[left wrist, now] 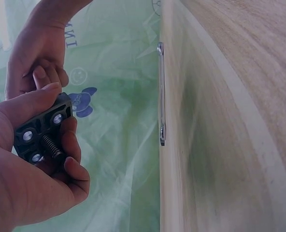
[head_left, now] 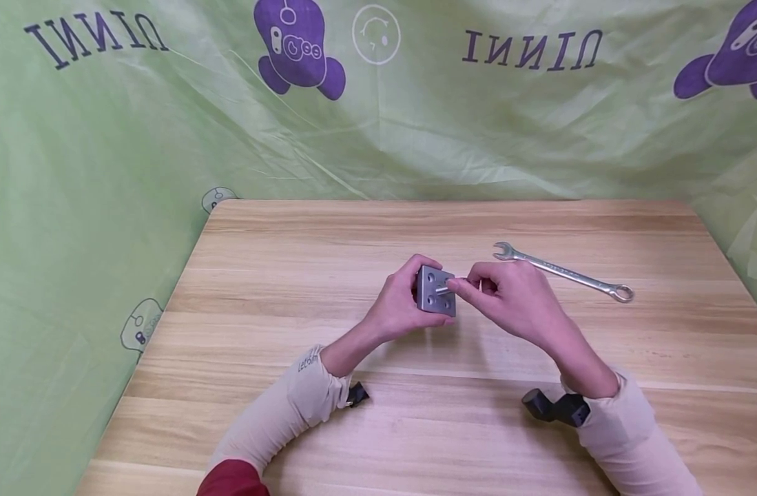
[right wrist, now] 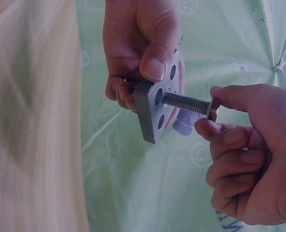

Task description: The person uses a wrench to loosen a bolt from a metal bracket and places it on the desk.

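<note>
My left hand grips a square grey metal plate by its edges above the table. The plate has holes near its corners, and its black ribbed back faces the left wrist camera. A threaded bolt sticks out of the middle of the front face. Thumb and fingertips of my right hand pinch the bolt's hex head, the other fingers curled beneath. On the plate's back, a threaded shaft shows between the left fingers; its far end is partly covered.
A combination wrench lies at the back right of the wooden table, beyond my right hand. Green printed cloth hangs behind and along the sides. Black camera mounts protrude from both sleeves just over the tabletop.
</note>
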Motion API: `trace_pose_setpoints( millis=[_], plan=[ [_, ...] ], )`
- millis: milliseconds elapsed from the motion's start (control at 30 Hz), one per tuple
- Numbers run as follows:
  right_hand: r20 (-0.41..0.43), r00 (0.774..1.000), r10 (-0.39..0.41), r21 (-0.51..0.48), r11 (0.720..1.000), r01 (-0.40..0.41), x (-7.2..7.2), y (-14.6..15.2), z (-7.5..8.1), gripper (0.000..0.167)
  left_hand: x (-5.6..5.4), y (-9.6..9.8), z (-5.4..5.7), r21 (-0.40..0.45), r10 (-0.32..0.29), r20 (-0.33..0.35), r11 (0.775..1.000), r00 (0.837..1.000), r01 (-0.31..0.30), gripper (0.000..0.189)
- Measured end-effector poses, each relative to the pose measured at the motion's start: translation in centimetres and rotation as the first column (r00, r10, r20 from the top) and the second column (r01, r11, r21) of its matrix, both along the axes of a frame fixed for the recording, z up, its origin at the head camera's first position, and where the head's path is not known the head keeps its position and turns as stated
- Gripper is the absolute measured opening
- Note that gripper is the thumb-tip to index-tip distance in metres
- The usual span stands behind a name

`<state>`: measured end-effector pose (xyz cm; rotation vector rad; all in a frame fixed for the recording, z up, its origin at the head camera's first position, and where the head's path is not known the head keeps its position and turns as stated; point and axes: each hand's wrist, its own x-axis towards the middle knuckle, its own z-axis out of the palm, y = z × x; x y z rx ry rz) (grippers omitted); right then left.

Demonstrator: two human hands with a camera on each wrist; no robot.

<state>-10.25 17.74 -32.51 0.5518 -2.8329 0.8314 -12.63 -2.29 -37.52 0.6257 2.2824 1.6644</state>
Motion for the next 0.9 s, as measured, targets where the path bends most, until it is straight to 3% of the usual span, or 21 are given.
trace_pose_setpoints(
  millis=[367,900],
  plan=[
    [-0.093,0.994,0.054,-0.075,0.995,-0.061,0.07,0.34,0.01,0.010,-0.12,-0.04,0.17,-0.003,0.005,0.003,1.000,1.000,-0.005,0.075],
    [-0.111,0.985,0.136,-0.148,0.977,-0.151,0.04,0.59,-0.07,0.025,-0.09,-0.11,0.16,0.015,0.005,0.022,1.000,1.000,-0.006,0.076]
  ],
)
